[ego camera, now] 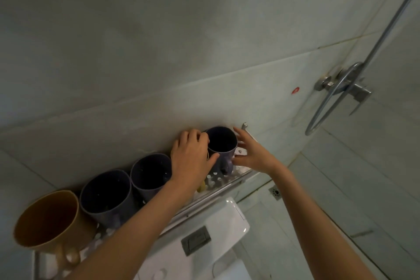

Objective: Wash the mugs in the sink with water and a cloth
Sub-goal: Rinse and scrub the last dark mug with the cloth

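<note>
Several mugs stand in a row on a metal wall shelf (227,185): a tan mug (45,218) at the left, two purple mugs (106,193) (150,173), a yellow mug (201,186) mostly hidden, and a purple mug (221,141) at the right end. My left hand (191,157) lies over the top of the yellow mug with its fingers curled round the rim, and its thumb touches the right purple mug. My right hand (252,154) is spread open against that mug's right side, near its handle. No sink or cloth is in view.
The shelf hangs on a tiled wall above a white toilet cistern (216,229). A shower mixer (354,88) with a metal hose loop is on the right wall. Below it is a floor drain (276,192).
</note>
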A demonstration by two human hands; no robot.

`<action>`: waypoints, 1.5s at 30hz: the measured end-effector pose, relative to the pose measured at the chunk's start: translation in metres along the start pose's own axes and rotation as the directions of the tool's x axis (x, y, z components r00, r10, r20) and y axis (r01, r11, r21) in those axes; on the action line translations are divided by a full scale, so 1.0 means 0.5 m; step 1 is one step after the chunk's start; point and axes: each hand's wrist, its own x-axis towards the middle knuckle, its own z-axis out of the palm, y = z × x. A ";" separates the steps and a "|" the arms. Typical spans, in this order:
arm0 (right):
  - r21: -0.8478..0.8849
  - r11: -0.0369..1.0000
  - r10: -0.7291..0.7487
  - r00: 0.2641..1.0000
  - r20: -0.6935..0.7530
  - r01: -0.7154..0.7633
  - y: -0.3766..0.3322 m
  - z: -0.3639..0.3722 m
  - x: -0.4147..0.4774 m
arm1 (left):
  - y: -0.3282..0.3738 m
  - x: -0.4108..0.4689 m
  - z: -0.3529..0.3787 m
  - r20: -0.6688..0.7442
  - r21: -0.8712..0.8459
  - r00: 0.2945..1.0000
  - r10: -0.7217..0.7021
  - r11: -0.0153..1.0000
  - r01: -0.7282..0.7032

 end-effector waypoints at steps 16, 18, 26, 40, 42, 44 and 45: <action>0.168 0.911 -0.312 0.896 -0.317 0.377 -0.264 0.170 -0.272 | -0.107 -0.278 -0.202 -0.048 -0.842 0.989 -0.138 0.538 0.034; 0.230 0.897 -0.301 0.903 -0.306 0.377 -0.284 0.236 -0.321 | -0.148 -0.357 -0.221 -0.012 -0.863 0.982 -0.187 0.498 0.085; 0.346 0.901 -0.129 0.923 -0.362 0.261 -0.268 0.432 -0.403 | -0.280 -0.562 -0.242 0.029 -0.834 0.925 -0.378 0.501 0.231; -0.298 0.924 -0.289 0.949 -0.126 0.242 -0.274 0.425 -0.162 | -0.325 -0.416 -0.188 0.018 -0.223 0.972 -0.234 0.947 0.232; -0.304 0.920 -0.291 0.950 -0.111 0.246 -0.269 0.427 -0.156 | -0.321 -0.412 -0.181 0.058 -0.152 0.966 -0.253 0.954 0.259; -0.310 0.916 -0.297 0.950 -0.095 0.255 -0.264 0.422 -0.155 | -0.322 -0.411 -0.181 0.082 -0.165 0.953 -0.293 0.939 0.303; -0.316 0.913 -0.301 0.949 -0.091 0.259 -0.262 0.418 -0.155 | -0.323 -0.411 -0.181 0.086 -0.175 0.950 -0.299 0.935 0.310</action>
